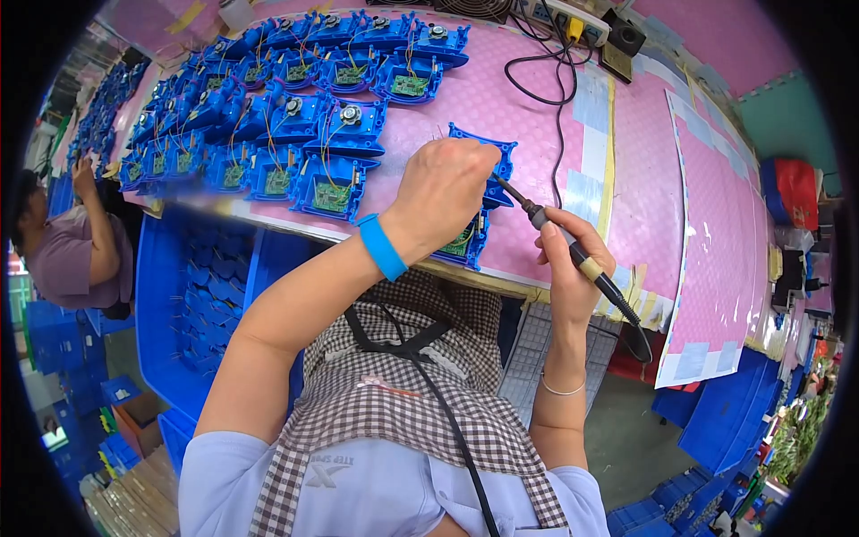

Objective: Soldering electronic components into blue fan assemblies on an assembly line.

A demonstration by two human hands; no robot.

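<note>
My right hand [577,259] grips a soldering iron [538,216] like a pen, its tip pointing left and away from me. That tip reaches the blue plastic housing [483,141] at the table's front edge, just beside the fingers of my left hand [446,190]. Those fingers are closed in a pinch over the housing; what they hold is hidden under the hand. Below my left hand shows the housing's nearer half, with part of a green circuit board [460,242] in it. The exact spot the tip touches cannot be made out.
Rows of similar opened blue housings [335,192], with boards, wires and round speakers, cover the table's left. Black cables [562,116] run down from a power strip [559,16] at the back. A blue bin [161,331] stands below left. Another person [76,237] is at far left.
</note>
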